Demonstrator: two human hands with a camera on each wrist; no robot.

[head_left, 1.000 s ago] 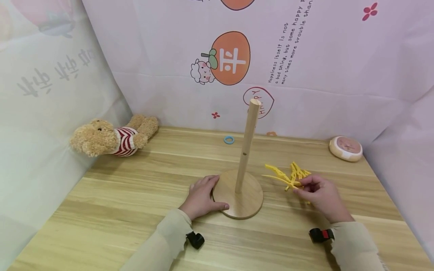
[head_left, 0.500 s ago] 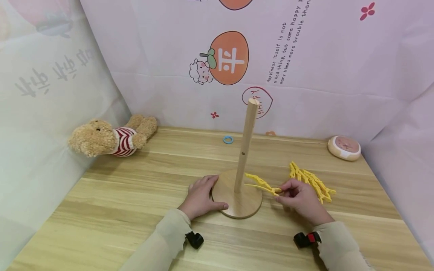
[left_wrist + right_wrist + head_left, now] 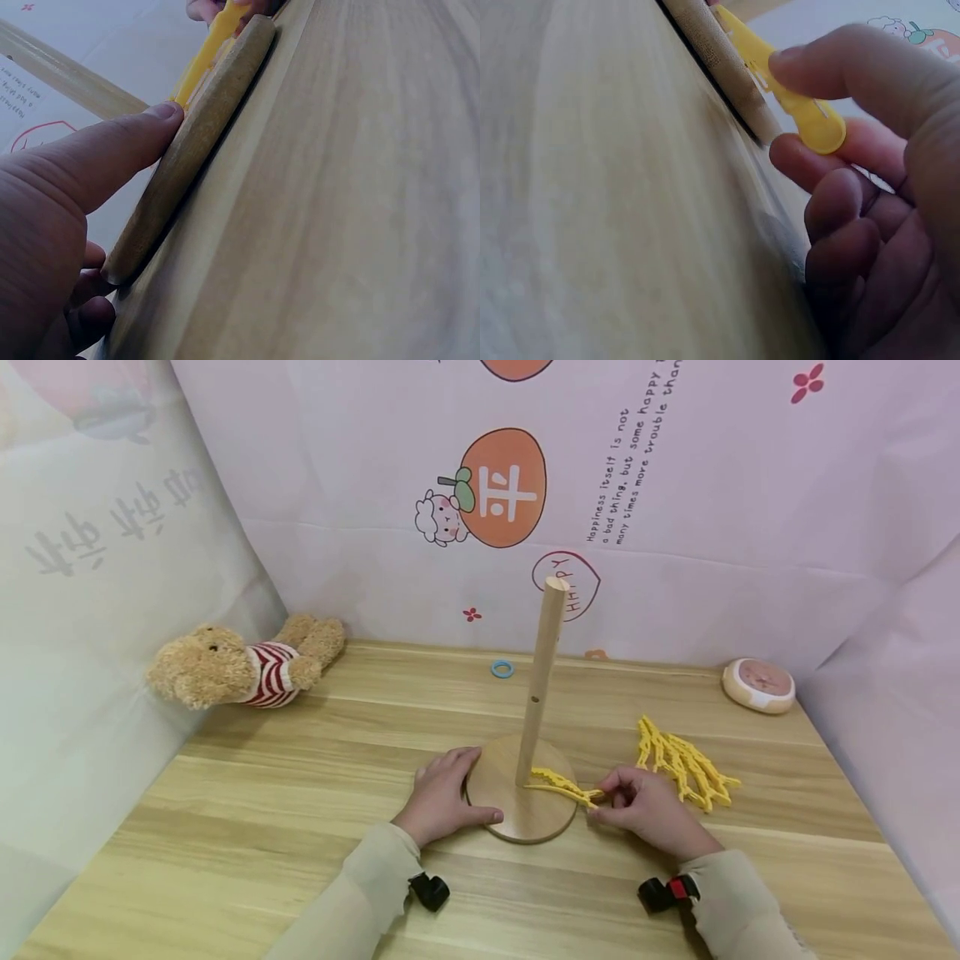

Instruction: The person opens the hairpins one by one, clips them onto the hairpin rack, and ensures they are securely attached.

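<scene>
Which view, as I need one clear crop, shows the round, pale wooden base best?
The head view: most of the base shows from above, though the left hand covers part of its edge. The left wrist view shows its rim edge-on; the right wrist view, a cut-off stretch of rim.

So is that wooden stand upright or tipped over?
Upright: its round base rests flat on the table, and the post rises from it.

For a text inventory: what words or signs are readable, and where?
"Happiness itself is not a bad thing, but some happy… many times more trouble than…": back cloth, cut off.
"平", sideways: orange fruit print.
Likely "HAPPY", partly behind post: heart print.
Left cloth: characters too faint.
Pink-topped object: marks unreadable.
</scene>
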